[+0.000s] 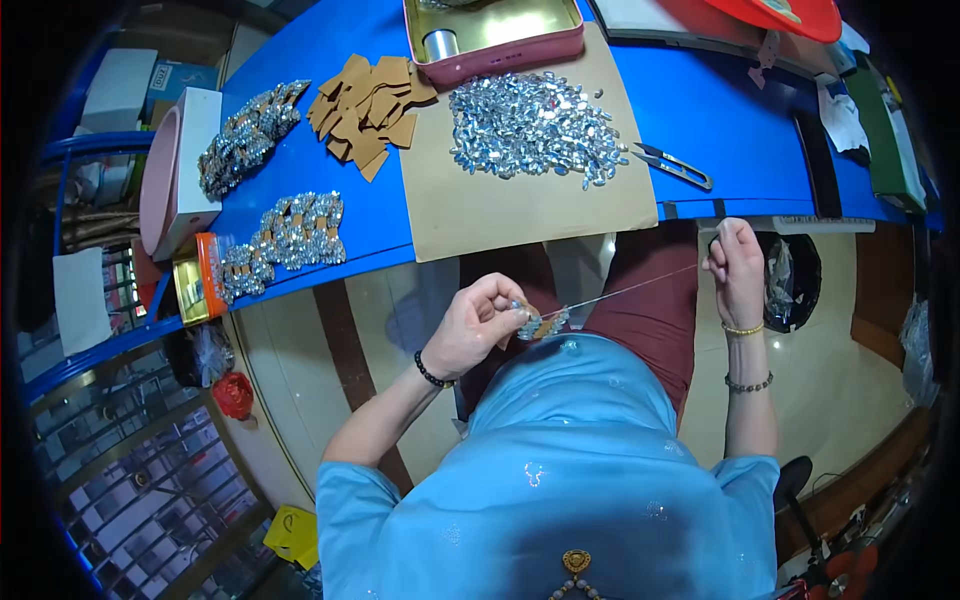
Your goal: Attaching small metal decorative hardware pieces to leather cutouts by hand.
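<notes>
My left hand [472, 322] pinches a small brown patch edged with clear rhinestones [545, 326] above my lap. From the patch a thin thread [638, 287] runs taut, up and to the right. Its far end is between the closed fingers of my right hand [738, 262], raised near the table's front edge. Whether a needle is in those fingers is too small to tell. Beyond my hands, a heap of loose silvery rhinestones [535, 125] lies on a brown paper sheet [530, 215].
On the blue table [370, 215] lie brown leather-like pieces [365, 110], two stacks of rhinestone patches [250, 135] and thread snips [675, 166]. A pink tin [500, 62] holds a thread spool [440, 44]. An orange-rimmed container [205, 280] sits at the left edge; a black-lined bin [792, 283] stands below, right.
</notes>
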`<state>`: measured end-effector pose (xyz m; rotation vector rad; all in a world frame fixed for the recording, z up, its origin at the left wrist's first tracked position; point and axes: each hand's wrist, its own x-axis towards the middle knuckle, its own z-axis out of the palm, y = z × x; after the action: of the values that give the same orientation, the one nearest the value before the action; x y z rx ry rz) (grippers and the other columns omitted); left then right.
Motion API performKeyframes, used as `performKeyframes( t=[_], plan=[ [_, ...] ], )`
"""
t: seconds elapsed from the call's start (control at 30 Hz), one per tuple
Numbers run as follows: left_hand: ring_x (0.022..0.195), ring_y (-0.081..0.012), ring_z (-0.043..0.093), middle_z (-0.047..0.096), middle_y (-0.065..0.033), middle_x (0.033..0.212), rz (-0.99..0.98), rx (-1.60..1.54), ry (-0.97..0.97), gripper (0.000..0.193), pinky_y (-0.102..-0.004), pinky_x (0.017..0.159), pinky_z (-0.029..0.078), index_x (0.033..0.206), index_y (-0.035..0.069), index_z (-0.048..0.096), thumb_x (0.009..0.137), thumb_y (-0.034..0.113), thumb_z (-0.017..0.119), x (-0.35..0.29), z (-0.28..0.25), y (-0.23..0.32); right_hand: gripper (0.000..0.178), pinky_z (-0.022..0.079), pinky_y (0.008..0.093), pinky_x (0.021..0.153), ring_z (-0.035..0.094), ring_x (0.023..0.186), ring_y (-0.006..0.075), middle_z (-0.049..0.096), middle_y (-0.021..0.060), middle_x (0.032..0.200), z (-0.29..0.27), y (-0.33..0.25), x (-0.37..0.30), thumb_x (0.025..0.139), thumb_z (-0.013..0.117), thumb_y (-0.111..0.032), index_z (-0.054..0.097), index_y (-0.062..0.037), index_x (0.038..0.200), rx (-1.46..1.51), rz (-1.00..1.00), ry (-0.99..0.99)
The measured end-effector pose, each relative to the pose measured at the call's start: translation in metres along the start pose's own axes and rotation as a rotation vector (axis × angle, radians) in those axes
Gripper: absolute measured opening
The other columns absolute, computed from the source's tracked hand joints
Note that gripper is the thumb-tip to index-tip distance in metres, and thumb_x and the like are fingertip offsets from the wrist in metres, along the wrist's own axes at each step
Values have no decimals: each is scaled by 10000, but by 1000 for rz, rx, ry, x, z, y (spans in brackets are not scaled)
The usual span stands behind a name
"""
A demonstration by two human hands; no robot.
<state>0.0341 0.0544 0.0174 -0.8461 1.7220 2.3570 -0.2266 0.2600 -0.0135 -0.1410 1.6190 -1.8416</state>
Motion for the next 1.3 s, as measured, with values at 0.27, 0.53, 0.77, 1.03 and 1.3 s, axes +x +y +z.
performKeyframes(
  t=[0.27, 0.53, 0.77, 1.03, 1.3],
  plan=[
    [690, -87, 569, 601, -47, 824, -85, 55, -44, 150, -206, 597, 469, 905, 19, 540, 793, 2, 638, -1, 8, 4, 60, 372, 190, 515, 451, 601, 6, 531, -35, 671, 63, 7, -27, 872, 554, -71, 560, -23, 837, -358, -150, -361],
    [815, -270, 611, 595, -139, 954, 842, 916, 137, 259, -305, 619, 508, 890, 17, 547, 670, -41, 671, -3, 12, -12, 64, 341, 188, 461, 440, 516, 23, 521, -44, 611, 82, -8, -43, 871, 540, -62, 536, -23, 820, -579, -194, -715],
    [818, -291, 625, 606, -152, 974, 921, 967, 235, 266, -327, 625, 519, 858, 16, 557, 646, -57, 700, -10, 11, -20, 58, 362, 197, 450, 474, 530, 27, 541, -10, 627, 63, -54, -51, 869, 537, -55, 522, -26, 820, -469, -191, -549],
    [786, -299, 639, 617, -171, 974, 1000, 981, 253, 271, -333, 665, 530, 853, 9, 571, 633, -81, 701, -9, 7, -21, 43, 404, 198, 488, 433, 508, 38, 483, -3, 647, 38, -77, -42, 911, 476, -57, 487, -27, 882, -85, -409, -209],
    [839, -313, 632, 603, -174, 1013, 1005, 949, 415, 260, -335, 679, 534, 877, 6, 554, 664, -63, 687, -5, 8, -17, 102, 396, 188, 502, 390, 490, 30, 421, -38, 606, 50, -45, -53, 927, 491, -140, 488, -55, 870, -215, -9, -156]
  ],
)
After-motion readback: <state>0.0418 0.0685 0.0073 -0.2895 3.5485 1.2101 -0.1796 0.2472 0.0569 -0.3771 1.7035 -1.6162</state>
